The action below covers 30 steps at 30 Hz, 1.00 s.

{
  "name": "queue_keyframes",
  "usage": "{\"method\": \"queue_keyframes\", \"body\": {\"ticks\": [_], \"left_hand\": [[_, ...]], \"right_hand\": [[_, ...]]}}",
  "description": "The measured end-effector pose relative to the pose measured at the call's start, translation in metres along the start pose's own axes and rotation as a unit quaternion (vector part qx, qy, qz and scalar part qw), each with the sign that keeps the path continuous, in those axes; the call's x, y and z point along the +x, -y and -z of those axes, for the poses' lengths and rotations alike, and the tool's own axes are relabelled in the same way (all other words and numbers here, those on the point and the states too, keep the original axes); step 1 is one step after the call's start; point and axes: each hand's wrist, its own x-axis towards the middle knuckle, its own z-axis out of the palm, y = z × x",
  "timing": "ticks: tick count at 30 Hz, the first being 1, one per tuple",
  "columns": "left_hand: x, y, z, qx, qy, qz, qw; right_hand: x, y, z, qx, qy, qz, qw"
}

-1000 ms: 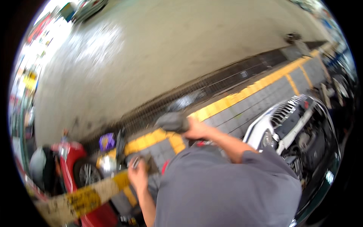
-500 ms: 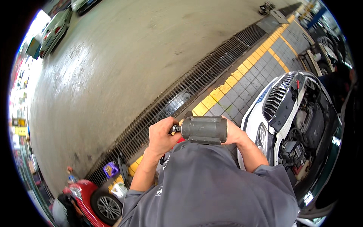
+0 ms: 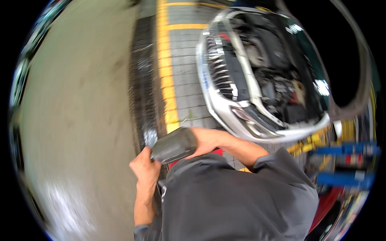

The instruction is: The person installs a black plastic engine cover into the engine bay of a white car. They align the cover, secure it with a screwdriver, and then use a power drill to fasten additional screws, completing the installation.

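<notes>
An impact wrench (image 3: pixel 175 145) with a dark grey, rounded body lies across both hands in front of my chest, slightly blurred. My left hand (image 3: pixel 145 165) is closed at its front end, fingers around the metal drive tip, which is mostly hidden. At the rear of the body is my right hand (image 3: pixel 206 140), wrapped on the grip side; its fingers and the handle are hidden behind the tool. The wrench slants, its front end lower and to the left. Bits of something red (image 3: pixel 217 152) show beneath my arms, too covered to name.
A white car (image 3: pixel 241 132) with its hood up and engine bay (image 3: pixel 277 68) exposed stands ahead right. A floor drain grate (image 3: pixel 142 88) runs beside a yellow line (image 3: pixel 165 76) and grey tiles (image 3: pixel 185 84). Blue lift parts (image 3: pixel 345 180) and a red car's edge (image 3: pixel 327 209) are at right.
My view has turned to the right, so the white car now sits nearer the upper middle. The impact wrench has tilted, its front end dropping left, with both hands still on it.
</notes>
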Motion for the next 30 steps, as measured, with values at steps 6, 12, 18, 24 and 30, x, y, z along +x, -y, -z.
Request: {"method": "queue_keyframes", "body": {"ticks": [6,12,18,24,30], "left_hand": [[0.131,0.021,-0.071,-0.021,0.057,-0.082,0.995],[0.291,0.012,-0.135,-0.033,0.086,-0.126,0.988],[0.447,-0.015,-0.192,-0.061,0.098,-0.193,0.974],[0.582,-0.017,-0.275,-0.119,0.143,-0.25,0.95],[0.741,-0.008,-0.368,-0.172,0.197,-0.374,0.89]], "right_hand": [[0.034,-0.025,0.095,0.044,-0.056,-0.023,0.997],[0.089,-0.041,0.224,0.068,-0.108,-0.007,0.992],[0.138,-0.044,0.352,0.064,-0.166,-0.016,0.984],[0.173,-0.055,0.463,0.06,-0.206,-0.081,0.973],[0.215,-0.066,0.565,0.01,-0.314,-0.061,0.947]]}}
